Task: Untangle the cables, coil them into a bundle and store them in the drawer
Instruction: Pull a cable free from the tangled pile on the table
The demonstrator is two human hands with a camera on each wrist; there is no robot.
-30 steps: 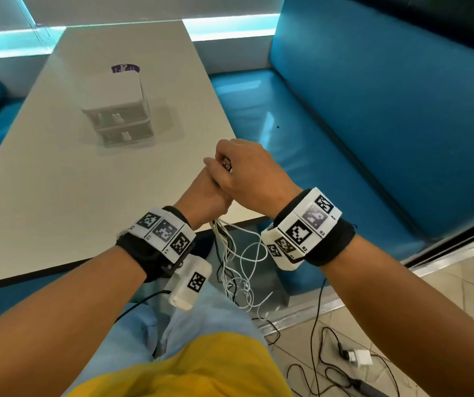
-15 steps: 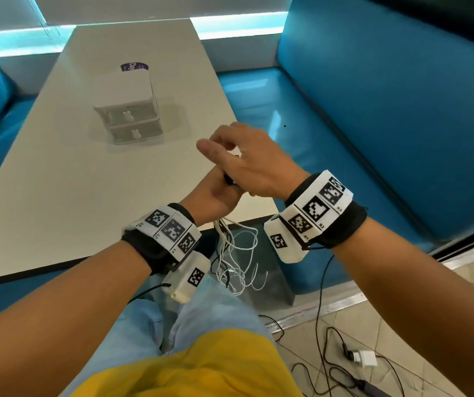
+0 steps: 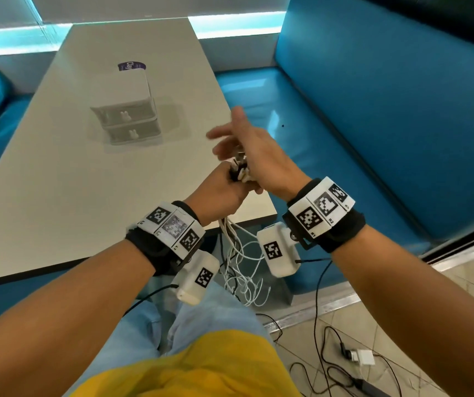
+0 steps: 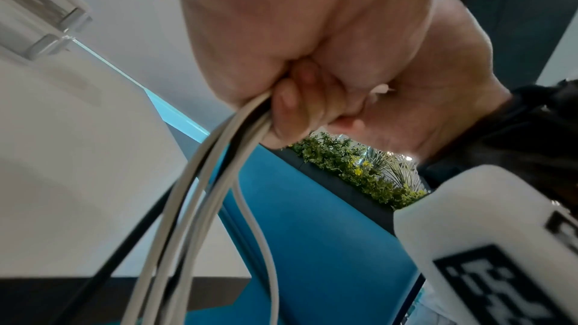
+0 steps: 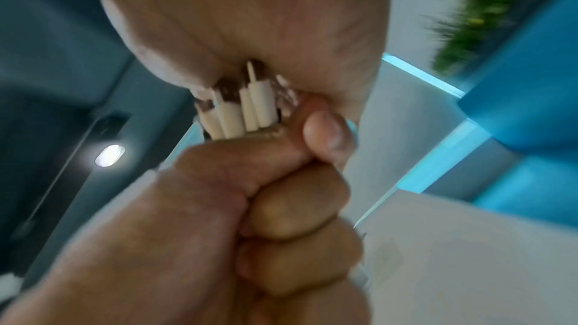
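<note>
Gripping cables [image 3: 238, 170] (left fist [image 3: 221, 193]), right palm [image 3: 261, 156] above

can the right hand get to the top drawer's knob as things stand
Probably yes. The right hand is open above the cable ends held in the left hand, and bare table lies between it and the closed top drawer.

white table [image 3: 58, 196] bears a small two-drawer unit [image 3: 128, 116]; behind it, a purple-labelled thing [image 3: 131, 66].

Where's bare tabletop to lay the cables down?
Bare tabletop between the drawer unit and the near edge, left of the left hand. More bare top on both sides of the unit. Crowded at the near right corner: both hands, with the cables dangling below.
</note>
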